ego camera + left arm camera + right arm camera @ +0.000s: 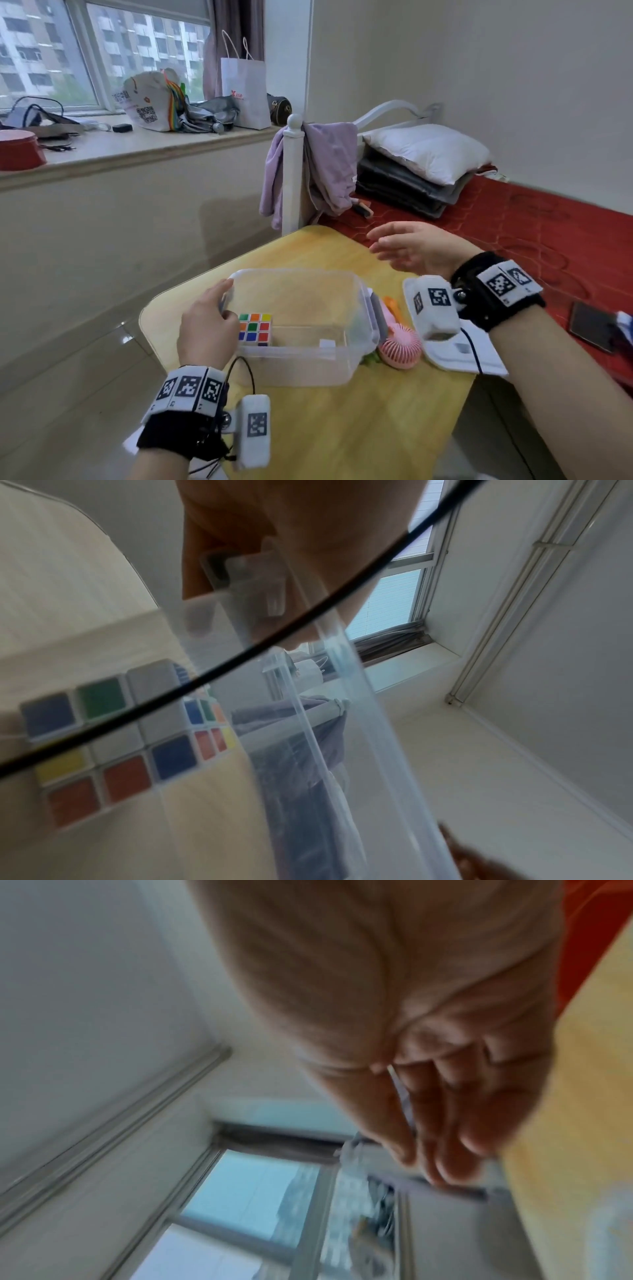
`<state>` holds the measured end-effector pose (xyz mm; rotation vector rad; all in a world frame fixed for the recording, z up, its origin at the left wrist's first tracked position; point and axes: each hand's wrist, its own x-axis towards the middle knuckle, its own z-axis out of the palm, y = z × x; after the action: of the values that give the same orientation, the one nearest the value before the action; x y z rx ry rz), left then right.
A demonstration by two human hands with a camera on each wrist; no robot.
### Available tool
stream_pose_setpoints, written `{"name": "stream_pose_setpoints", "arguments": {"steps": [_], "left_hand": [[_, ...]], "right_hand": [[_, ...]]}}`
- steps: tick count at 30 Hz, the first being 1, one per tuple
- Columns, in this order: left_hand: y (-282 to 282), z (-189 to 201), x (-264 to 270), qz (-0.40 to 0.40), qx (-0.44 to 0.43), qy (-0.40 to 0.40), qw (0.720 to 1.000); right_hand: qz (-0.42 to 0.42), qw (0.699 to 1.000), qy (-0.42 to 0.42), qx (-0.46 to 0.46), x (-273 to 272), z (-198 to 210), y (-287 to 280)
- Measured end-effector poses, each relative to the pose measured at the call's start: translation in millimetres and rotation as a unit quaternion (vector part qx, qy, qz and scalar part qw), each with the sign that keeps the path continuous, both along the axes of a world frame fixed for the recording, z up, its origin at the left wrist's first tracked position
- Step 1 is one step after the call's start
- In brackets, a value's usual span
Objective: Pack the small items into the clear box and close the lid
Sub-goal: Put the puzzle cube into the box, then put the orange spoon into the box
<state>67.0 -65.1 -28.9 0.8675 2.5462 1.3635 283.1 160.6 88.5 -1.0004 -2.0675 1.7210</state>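
Clear plastic box [308,363] on the yellow wooden table [376,428], lid off.
Left hand [205,329] grips the box's left rim, fingers curled; a multicoloured puzzle cube [255,328] sits inside beside them; a pink handheld fan [399,346] lies right of the box; right hand [414,248] hovers with fingers spread, holding nothing.

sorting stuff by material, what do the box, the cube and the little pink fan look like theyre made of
Clear box: translucent, glossy plastic; the table shows through its walls. Puzzle cube: likely hard plastic, with a white frame and flat coloured squares. Pink fan: probably moulded plastic with a slatted grille; the finish is hard to judge.
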Motion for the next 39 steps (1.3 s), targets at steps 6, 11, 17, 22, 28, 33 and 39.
{"name": "stream_pose_setpoints", "arguments": {"steps": [6, 11, 17, 22, 28, 33, 39], "left_hand": [[2, -2, 0, 0.016, -0.009, 0.002, 1.000], [-2, -7, -17, 0.047, -0.002, -0.019, 0.999], [-9, -9, -27, 0.055, 0.000, -0.036, 0.998], [-6, -8, -26, 0.046, -0.013, -0.011, 0.999], [0, 2, -9, 0.042, -0.045, 0.046, 0.997], [8, 4, 4, 0.024, -0.060, 0.049, 0.997], [7, 8, 7, 0.024, -0.057, 0.038, 0.997]], "right_hand": [[0.046, 0.945, -0.313, 0.081, 30, -96, 13], [0.021, 0.943, -0.287, 0.167, 21, -130, -1], [-0.137, 0.917, -0.319, 0.196, 13, -146, 34], [-0.156, 0.892, -0.360, 0.226, 5, -164, 44], [-0.210, 0.897, -0.249, 0.298, 4, -117, 39], [-0.116, 0.924, -0.009, 0.365, -16, -23, -12], [0.312, 0.894, -0.184, 0.264, -85, -33, -97]]}}
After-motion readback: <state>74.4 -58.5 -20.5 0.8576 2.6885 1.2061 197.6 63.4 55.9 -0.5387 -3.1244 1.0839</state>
